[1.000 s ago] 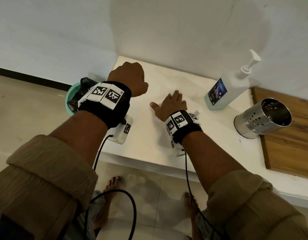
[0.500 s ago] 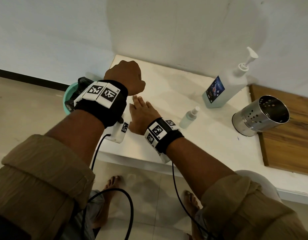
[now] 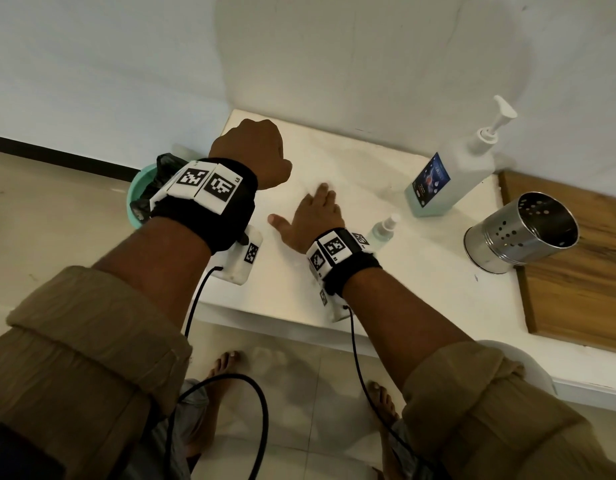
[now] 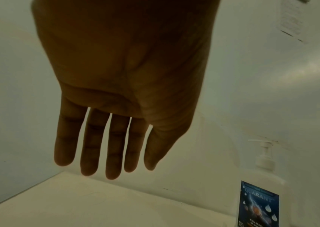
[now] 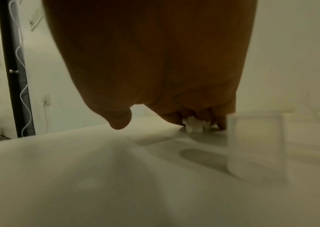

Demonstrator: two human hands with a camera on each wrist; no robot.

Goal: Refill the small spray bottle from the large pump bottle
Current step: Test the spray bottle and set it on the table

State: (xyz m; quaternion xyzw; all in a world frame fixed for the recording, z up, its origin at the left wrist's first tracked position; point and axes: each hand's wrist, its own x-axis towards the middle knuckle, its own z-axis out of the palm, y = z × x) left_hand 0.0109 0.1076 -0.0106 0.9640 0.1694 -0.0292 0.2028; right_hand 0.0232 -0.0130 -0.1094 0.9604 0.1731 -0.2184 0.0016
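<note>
The large pump bottle point(image 3: 448, 181) stands by the wall at the back right of the white table point(image 3: 421, 282); it also shows in the left wrist view point(image 4: 260, 199). The small spray bottle point(image 3: 382, 230) stands in front of it, just right of my right wrist, and shows as a blur in the right wrist view point(image 5: 256, 145). My right hand point(image 3: 313, 216) lies flat on the table, its fingertips pressing a small white wad of tissue point(image 5: 194, 126) onto the surface. My left hand point(image 3: 251, 150) hovers above the table's back left, fingers point(image 4: 89, 145) hanging straight down, holding nothing.
A perforated steel cup point(image 3: 521, 233) stands at the right, at the edge of a wooden board point(image 3: 576, 289). A teal bin with a black bag point(image 3: 140, 192) sits on the floor beside the table's left end. The wall runs close behind the table.
My right hand swept left under the left hand, uncovering the small spray bottle, then came back to the middle of the table. The left hand has stayed in place.
</note>
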